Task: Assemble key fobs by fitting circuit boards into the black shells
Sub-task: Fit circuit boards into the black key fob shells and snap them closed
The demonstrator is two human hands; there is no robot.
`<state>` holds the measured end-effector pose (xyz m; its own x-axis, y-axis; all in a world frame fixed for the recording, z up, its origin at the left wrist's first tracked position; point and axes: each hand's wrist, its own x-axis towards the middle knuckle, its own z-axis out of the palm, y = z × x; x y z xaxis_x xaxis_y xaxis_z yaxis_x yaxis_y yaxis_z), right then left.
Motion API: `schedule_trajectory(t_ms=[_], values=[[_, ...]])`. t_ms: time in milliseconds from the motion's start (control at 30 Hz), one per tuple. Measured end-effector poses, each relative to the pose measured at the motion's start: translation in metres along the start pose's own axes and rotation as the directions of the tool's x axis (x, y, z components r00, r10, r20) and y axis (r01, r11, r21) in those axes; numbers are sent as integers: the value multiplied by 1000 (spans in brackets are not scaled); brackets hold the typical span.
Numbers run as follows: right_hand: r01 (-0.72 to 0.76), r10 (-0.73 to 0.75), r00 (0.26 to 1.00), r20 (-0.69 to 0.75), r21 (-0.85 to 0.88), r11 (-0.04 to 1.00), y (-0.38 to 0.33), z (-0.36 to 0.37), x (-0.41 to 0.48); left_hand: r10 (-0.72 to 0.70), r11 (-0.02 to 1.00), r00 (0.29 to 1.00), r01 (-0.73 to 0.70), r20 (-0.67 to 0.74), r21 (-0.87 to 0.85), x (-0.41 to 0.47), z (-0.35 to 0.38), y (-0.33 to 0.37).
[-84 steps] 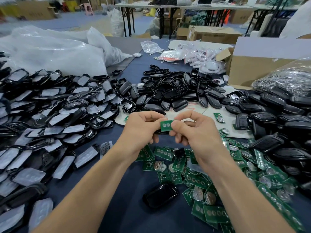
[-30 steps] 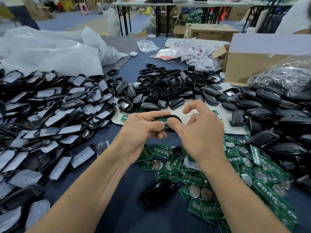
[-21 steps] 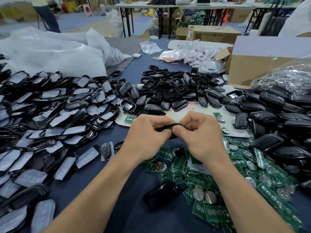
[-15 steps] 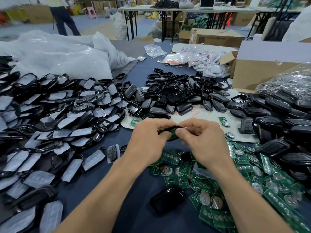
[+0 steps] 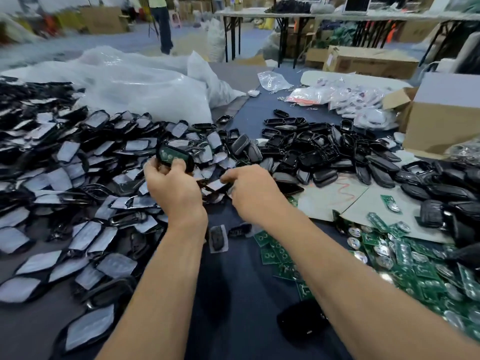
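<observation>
Since half a second ago both hands have parted and swung left. From the head camera I see my left hand [image 5: 174, 188] clamped round the oval black plastic shell [image 5: 179, 162], held above the heap of black film-covered covers [image 5: 85, 235], with the green circuit board [image 5: 171, 152] seated face-up inside it. My right hand [image 5: 253, 189] reaches into that heap, thumb on one cover. Its fingers are hidden, so I cannot tell its grip.
</observation>
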<state>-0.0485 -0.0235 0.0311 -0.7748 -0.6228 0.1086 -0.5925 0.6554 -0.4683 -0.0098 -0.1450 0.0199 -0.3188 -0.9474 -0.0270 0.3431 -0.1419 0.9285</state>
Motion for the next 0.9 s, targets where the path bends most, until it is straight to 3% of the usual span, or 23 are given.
schedule_trajectory(t_ms=[167,267,467,600,667,767,833,900], values=[[136,-106,984,141,-224,965,-12,13,32,-52,998,997,49,-62,-43,11,-4,1],[150,-125,987,105,-283,947,-15,11,34,-111,992,991,106,-70,-64,14,-4,1],[51,-59,995,-75,-108,993,-13,-2,9,-126,990,992,124,-31,-66,7,-2,2],[-148,178,973,-149,196,969,4,-12,-16,-118,992,993,119,33,-39,-4,1,4],[-205,296,940,-170,413,887,19,-17,-40,-127,992,986,126,108,13,-16,4,3],[-215,442,892,-93,773,596,44,-28,-84,-122,984,935,69,332,166,-48,13,-5],[-189,501,861,-89,858,478,61,-36,-108,-87,947,856,-86,509,308,-72,16,-13],[-171,554,825,-107,889,425,74,-41,-123,-59,881,731,-282,680,380,-96,18,-22]])
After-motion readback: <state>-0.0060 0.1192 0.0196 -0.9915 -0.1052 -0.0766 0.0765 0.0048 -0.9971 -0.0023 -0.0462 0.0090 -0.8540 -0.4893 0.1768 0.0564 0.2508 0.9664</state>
